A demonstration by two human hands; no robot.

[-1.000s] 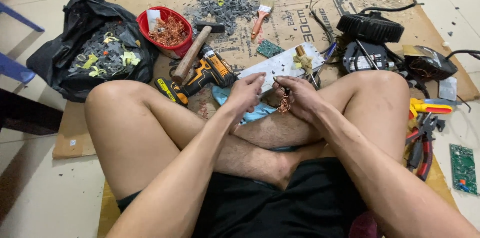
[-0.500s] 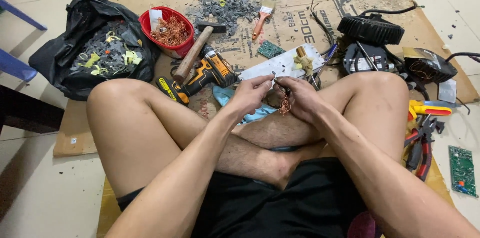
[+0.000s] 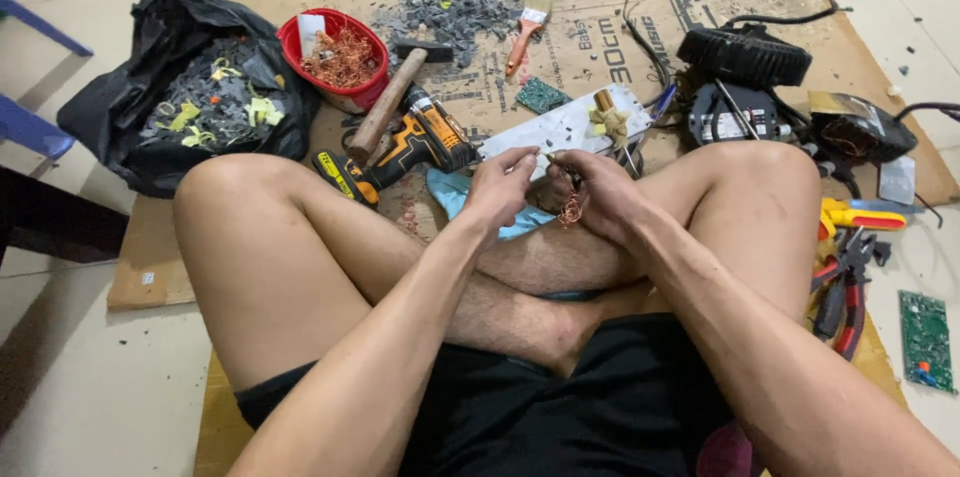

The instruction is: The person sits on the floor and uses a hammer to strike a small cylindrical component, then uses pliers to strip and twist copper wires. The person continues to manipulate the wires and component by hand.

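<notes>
— Copper, thin and springy: a small tangle of copper wire (image 3: 571, 209) hangs between my two hands, above my crossed shins. What differs from half a second back?

— Little. I see the hands a touch higher in the view than before, and the head camera has tilted slightly; the black bag and red bowl sit nearly where they were.

— And the fingers?

— My left hand (image 3: 500, 189) has thumb and forefinger pinched together on a fine strand at the top of the tangle. My right hand (image 3: 597, 195) is curled, fingers closed around the lower part of the wire and whatever small core it comes from; I cannot tell what that core is.

— Textures around me?

— Rough brown cardboard (image 3: 560, 47) under everything, strewn with grey plastic crumbs. A glossy red bowl (image 3: 335, 59) holds more loose copper curls. Beside it, a crinkled black bag (image 3: 170, 87) holds grey and yellow scraps. A wooden-handled hammer (image 3: 385, 107) lies across an orange and black drill (image 3: 405, 147), just ahead of my left knee. A ribbed black wheel (image 3: 745, 55) sits ahead of my right knee, red-handled pliers (image 3: 845, 292) and a green circuit board (image 3: 925, 337) lie to its outside.
</notes>
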